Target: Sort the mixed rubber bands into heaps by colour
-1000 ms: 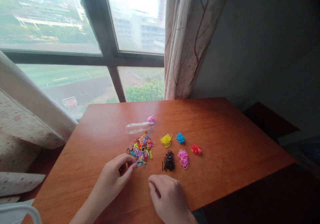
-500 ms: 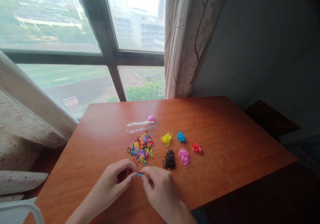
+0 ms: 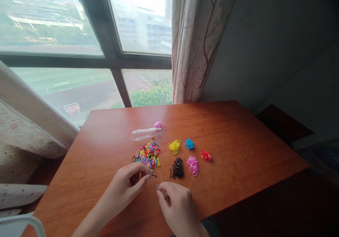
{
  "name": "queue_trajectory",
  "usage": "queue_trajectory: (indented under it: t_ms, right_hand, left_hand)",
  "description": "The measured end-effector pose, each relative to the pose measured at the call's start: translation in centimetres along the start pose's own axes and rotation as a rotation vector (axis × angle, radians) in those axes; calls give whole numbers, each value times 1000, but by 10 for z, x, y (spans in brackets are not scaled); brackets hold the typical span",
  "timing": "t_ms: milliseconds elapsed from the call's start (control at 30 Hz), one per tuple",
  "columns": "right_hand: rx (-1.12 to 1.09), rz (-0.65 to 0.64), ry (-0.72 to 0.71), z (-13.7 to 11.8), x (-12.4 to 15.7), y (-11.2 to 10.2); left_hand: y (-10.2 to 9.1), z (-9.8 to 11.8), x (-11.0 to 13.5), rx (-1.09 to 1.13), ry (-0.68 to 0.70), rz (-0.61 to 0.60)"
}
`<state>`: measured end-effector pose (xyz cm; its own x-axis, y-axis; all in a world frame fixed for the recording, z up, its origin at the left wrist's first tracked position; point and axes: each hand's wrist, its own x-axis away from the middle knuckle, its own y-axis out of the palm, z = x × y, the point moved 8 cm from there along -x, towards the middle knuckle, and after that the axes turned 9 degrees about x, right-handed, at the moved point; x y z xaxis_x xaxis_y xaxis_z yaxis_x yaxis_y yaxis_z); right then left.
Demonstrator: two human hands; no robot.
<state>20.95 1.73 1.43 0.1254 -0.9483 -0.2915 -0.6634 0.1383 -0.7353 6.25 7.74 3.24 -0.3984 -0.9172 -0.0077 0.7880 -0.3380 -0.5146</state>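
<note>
"What are you sitting at?"

"In my head view, a reddish-brown wooden bench (image 3: pixel 246 156) stands before a window (image 3: pixel 79 78) with a thick grey frame. A pale curtain with a branch pattern (image 3: pixel 190 60) hangs on the right, a spotted curtain (image 3: pixel 23 131) on the left, and a dim grey wall (image 3: pixel 265 43) runs off to the right."

"And the rubber bands, next to your fingers?"

"My left hand (image 3: pixel 128 180) has thumb and forefinger closed on a black band (image 3: pixel 153 176), just beside the near edge of the mixed pile (image 3: pixel 148 154). My right hand (image 3: pixel 177 203) pinches a blue band (image 3: pixel 157 186), its end poking up from the fingertips, nearest the black pile (image 3: pixel 177 168)."

"What lies around them?"

"Right of the mixed pile, the yellow pile (image 3: pixel 174 146) and blue pile (image 3: pixel 190 144) are farther from me, the black pile and pink pile (image 3: pixel 192 165) nearer, the red pile (image 3: pixel 206 155) rightmost. A clear plastic bottle (image 3: pixel 143 134) lies behind the mixed pile."

"Anything different from half a second ago?"

"Then my hands met, blue and black between their fingertips. Now they're apart, one colour in each. The single-colour piles haven't changed."
</note>
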Motion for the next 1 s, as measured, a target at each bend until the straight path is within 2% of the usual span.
queue_trajectory:
  t_ms: [233,367,500,633,767,867,1000]
  right_hand:
    - [78,68,-20,17,16,-27]
    - [92,71,-34,27,23,-32]
    - [99,68,-24,35,26,-34]
    - [87,75,1,39,24,-40]
    - [81,117,63,52,12,-58]
    - [122,154,94,69,-8,-77]
    - [268,136,97,90,-42,-94]
  left_hand:
    - [41,36,-35,-161,69,-61]
    - [58,40,-50,-269,53,-106]
    - [64,38,-55,-353,44,-122]
    - [59,36,-52,-339,60,-97]
    - [43,33,-44,-308,88,-37]
    - [27,27,-33,-283,111,9]
    - [5,11,-15,-257,127,93]
